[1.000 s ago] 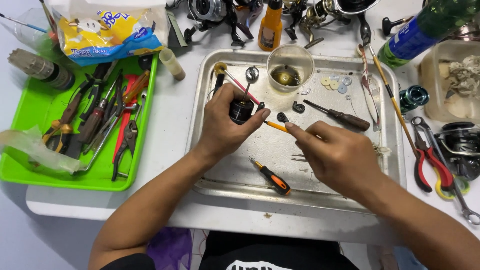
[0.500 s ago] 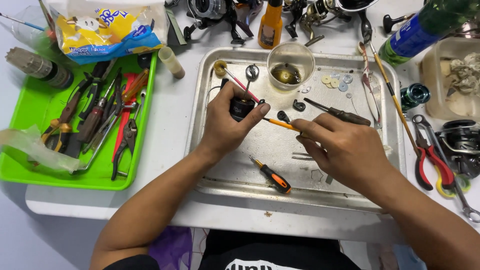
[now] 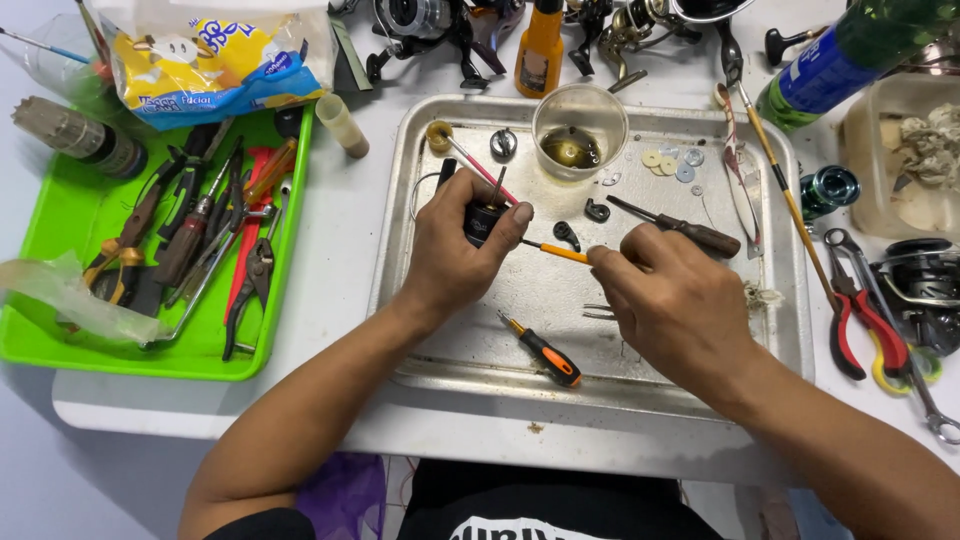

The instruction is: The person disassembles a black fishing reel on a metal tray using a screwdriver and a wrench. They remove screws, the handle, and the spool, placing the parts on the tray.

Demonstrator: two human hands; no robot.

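since the earlier frame the right hand (image 3: 680, 300) has drawn slightly back toward the person, its grip pinched narrow on the yellow-handled tool (image 3: 560, 251), while the left hand (image 3: 455, 250) keeps its grip closed around the small black part (image 3: 483, 222) over the metal tray (image 3: 440, 340). to do this well, the person should likely hold the part steady and keep the tool tip in line with it. the orange screwdriver (image 3: 545, 352) lies just below both grips.
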